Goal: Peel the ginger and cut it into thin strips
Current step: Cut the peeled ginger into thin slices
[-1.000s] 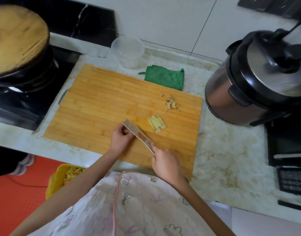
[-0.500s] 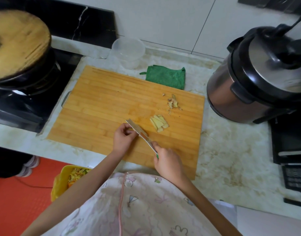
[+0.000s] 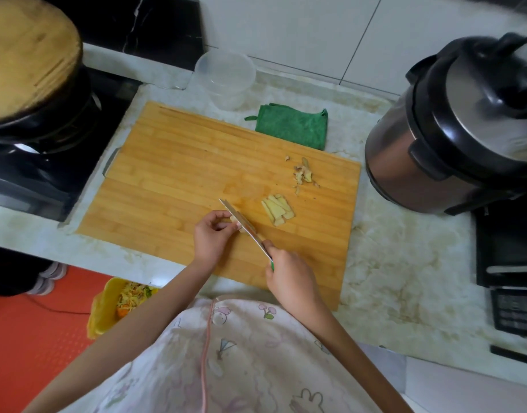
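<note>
On a marble kitchen counter (image 3: 405, 263), your left hand (image 3: 211, 236) pinches the ginger piece (image 3: 237, 223) on the bamboo cutting board (image 3: 167, 174) while your right hand (image 3: 289, 278) grips the knife (image 3: 244, 226) — fingertips so near the blade risk a nick if it slips

I see both bare forearms reaching forward from the bottom of the view, converging ahead of the torso. My left hand (image 3: 212, 236) is curled, fingertips bent under and pinching down with the knuckles raised. My right hand (image 3: 289, 277) sits nearer the body, closed in a fist-like grip, wrist straight, thumb side facing the left hand, the two hands near but apart.
</note>
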`<action>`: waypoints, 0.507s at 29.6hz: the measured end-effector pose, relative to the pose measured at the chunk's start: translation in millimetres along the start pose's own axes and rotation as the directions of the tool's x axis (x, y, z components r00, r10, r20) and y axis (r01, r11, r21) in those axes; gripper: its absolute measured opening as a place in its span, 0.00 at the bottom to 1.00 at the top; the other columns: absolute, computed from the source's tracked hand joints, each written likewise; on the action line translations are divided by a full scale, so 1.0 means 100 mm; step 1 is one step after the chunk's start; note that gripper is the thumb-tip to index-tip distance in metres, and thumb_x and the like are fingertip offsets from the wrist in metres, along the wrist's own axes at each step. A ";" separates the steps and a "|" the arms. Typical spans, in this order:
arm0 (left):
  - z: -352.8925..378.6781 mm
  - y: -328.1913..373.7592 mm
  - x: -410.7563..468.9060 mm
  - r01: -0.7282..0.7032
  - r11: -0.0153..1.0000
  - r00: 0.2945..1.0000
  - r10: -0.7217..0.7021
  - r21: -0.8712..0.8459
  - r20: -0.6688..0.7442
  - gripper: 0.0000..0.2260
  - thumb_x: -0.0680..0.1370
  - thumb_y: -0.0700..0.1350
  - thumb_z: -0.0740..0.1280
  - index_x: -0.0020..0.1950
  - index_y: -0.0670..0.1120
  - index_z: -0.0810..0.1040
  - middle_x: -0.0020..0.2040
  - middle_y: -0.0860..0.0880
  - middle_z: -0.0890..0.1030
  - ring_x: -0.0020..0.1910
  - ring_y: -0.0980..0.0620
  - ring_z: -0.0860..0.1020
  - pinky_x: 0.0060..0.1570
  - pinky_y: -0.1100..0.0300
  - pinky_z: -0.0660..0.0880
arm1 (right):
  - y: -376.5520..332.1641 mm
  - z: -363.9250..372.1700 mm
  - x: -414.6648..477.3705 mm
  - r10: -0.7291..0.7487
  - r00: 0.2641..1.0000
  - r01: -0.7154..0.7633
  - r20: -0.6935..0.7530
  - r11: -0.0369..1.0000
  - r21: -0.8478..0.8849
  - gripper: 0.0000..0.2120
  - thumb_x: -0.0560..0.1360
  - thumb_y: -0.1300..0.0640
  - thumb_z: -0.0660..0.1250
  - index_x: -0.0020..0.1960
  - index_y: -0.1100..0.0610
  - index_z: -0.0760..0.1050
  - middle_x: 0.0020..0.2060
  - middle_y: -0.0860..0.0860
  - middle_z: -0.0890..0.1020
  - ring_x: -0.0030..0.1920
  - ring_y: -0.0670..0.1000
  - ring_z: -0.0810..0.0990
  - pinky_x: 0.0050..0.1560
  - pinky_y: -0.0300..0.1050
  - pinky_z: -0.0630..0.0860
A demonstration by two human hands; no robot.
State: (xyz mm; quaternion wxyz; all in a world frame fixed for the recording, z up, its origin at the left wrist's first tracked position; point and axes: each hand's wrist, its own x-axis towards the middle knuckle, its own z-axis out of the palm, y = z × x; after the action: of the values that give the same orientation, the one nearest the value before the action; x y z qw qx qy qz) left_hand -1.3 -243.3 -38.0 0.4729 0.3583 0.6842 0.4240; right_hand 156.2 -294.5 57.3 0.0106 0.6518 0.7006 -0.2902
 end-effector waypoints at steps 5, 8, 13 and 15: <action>0.01 0.00 -0.01 -0.005 1.000 1.000 0.005 -0.014 -0.001 0.13 0.71 0.33 0.74 0.44 0.51 0.77 0.31 0.53 0.81 0.33 0.63 0.79 0.45 0.65 0.75 | 0.00 -0.02 0.03 0.012 1.000 -0.012 0.006 1.000 0.021 0.25 0.77 0.61 0.57 0.73 0.49 0.63 0.48 0.56 0.82 0.50 0.59 0.79 0.39 0.46 0.68; 0.01 -0.01 -0.01 -0.008 1.000 1.000 0.008 -0.026 -0.009 0.14 0.71 0.33 0.74 0.43 0.51 0.76 0.28 0.57 0.81 0.33 0.63 0.79 0.45 0.65 0.75 | 0.00 -0.02 0.04 0.006 1.000 -0.007 0.010 0.999 0.040 0.24 0.77 0.62 0.57 0.72 0.49 0.64 0.47 0.56 0.82 0.49 0.58 0.80 0.38 0.45 0.67; 0.05 0.01 -0.04 -0.007 0.999 0.999 0.005 -0.046 -0.045 0.13 0.70 0.32 0.74 0.43 0.49 0.77 0.28 0.57 0.80 0.32 0.65 0.78 0.44 0.70 0.75 | 0.02 -0.01 0.00 0.004 1.000 -0.004 0.007 0.999 0.049 0.23 0.77 0.62 0.57 0.70 0.50 0.67 0.46 0.56 0.82 0.48 0.59 0.79 0.36 0.44 0.65; 0.05 0.02 -0.05 -0.014 0.999 0.999 0.012 -0.044 -0.043 0.12 0.70 0.33 0.74 0.43 0.48 0.77 0.31 0.54 0.80 0.32 0.66 0.78 0.44 0.69 0.75 | 0.03 -0.02 0.00 0.001 1.000 -0.001 0.015 0.999 0.050 0.22 0.77 0.62 0.57 0.70 0.51 0.67 0.46 0.56 0.82 0.48 0.59 0.79 0.37 0.44 0.66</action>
State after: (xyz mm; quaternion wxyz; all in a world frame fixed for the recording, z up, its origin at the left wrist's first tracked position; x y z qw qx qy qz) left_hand 4.8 -245.6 -35.1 0.4631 0.3431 0.6823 0.4498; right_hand 159.4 -293.7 58.0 -0.0001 0.6499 0.6928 -0.3125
